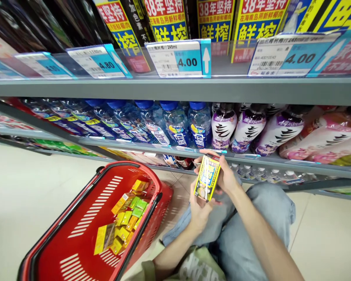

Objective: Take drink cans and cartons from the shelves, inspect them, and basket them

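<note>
Both hands grip one yellow carton [207, 182] upright over the knees, left hand [199, 208] cupping its base, right hand [224, 175] pinching its top, printed face toward the camera, beside the red basket [76, 234] holding similar cartons.

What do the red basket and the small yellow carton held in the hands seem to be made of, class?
Red basket: likely moulded plastic, glossy, with slotted walls. Yellow carton: probably coated paperboard, with crisp folded edges and a printed, slightly shiny face. Left hand and right hand grip it.
</note>
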A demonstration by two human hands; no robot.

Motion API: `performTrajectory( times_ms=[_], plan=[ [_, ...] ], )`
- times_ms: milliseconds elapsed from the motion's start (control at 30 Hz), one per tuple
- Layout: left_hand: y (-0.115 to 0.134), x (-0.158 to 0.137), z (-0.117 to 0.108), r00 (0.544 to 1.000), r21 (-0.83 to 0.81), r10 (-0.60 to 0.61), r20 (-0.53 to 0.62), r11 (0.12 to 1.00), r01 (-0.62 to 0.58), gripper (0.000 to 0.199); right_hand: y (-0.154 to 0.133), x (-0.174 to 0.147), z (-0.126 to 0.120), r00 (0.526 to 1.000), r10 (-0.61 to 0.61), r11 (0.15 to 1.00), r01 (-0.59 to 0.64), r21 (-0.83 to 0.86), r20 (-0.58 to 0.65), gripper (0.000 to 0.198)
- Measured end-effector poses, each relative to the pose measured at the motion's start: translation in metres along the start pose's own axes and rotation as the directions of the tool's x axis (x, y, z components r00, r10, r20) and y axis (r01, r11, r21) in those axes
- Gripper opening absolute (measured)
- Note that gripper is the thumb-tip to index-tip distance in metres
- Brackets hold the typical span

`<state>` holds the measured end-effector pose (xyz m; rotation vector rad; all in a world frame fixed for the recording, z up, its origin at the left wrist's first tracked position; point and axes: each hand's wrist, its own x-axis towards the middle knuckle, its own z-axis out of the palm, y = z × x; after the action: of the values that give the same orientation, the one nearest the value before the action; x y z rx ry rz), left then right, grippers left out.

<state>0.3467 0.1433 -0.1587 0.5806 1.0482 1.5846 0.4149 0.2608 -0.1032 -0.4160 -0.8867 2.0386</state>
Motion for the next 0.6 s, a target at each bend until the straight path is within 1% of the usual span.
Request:
performTrajectory(
  times_ms=[67,167,233,300,367,433,467,533,600],
  plan=[
    [0.005,0.002,-0.006,0.998,-0.045,-0.068,-0.007,0.997,0.067,0.069,0.003,0.001,-0.002,1.000,-0.010,0.999,0.011,-0.051,0.017,0.059],
    [0.014,0.003,-0.018,0.980,-0.111,-0.195,-0.045,0.976,0.189,0.067,0.007,0.004,-0.003,0.999,0.016,0.991,-0.009,-0.134,0.052,0.055],
    [0.020,0.003,-0.027,0.961,-0.191,-0.272,-0.054,0.947,0.257,0.063,0.007,0.004,-0.003,0.993,0.063,0.981,-0.042,-0.191,0.101,0.061],
    [0.025,0.002,-0.035,0.945,-0.267,-0.324,-0.045,0.915,0.301,0.057,0.006,0.003,-0.002,0.981,0.125,0.971,-0.090,-0.223,0.147,0.074],
    [0.029,0.002,-0.043,0.944,-0.304,-0.329,-0.015,0.901,0.309,0.051,0.005,0.000,-0.001,0.966,0.195,0.958,-0.150,-0.244,0.170,0.079],
    [0.031,0.002,-0.050,0.957,-0.288,-0.287,0.029,0.915,0.284,0.042,0.005,-0.003,0.000,0.956,0.240,0.943,-0.188,-0.274,0.169,0.076],
    [0.033,0.002,-0.053,0.965,-0.257,-0.258,0.056,0.930,0.263,0.039,0.006,-0.004,0.001,0.957,0.242,0.938,-0.188,-0.292,0.162,0.072],
    [0.035,0.004,-0.057,0.972,-0.156,-0.206,0.108,0.963,0.222,0.038,0.009,-0.006,0.001,0.968,0.206,0.932,-0.149,-0.330,0.142,0.061],
    [0.038,0.007,-0.059,0.971,-0.037,-0.185,0.150,0.981,0.193,0.045,0.012,-0.006,0.000,0.981,0.143,0.926,-0.087,-0.368,0.129,0.048]
  ],
)
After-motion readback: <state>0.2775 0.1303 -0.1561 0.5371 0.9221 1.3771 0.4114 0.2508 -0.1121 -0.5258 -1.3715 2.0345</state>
